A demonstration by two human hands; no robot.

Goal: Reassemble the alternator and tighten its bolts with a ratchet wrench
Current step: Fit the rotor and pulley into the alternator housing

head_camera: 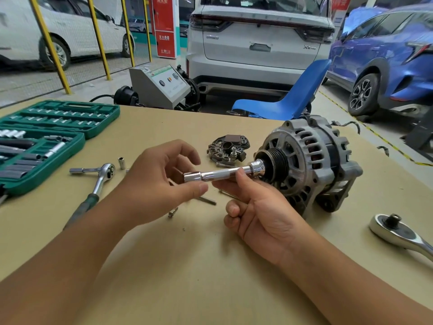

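Observation:
The grey alternator lies on its side on the tan table, pulley facing left. A chrome extension bar with a socket points at the pulley, its socket end at the pulley nut. My left hand pinches the bar's near end with thumb and fingers. My right hand holds the bar's middle from below, thumb on top. A dark rectifier plate lies behind the bar. A green-handled ratchet wrench rests left of my hands. A chrome ratchet lies at the right.
An open green socket case fills the table's left end. A loose socket and long bolts lie around my hands. Beyond the table stand a blue chair, a grey machine and parked cars.

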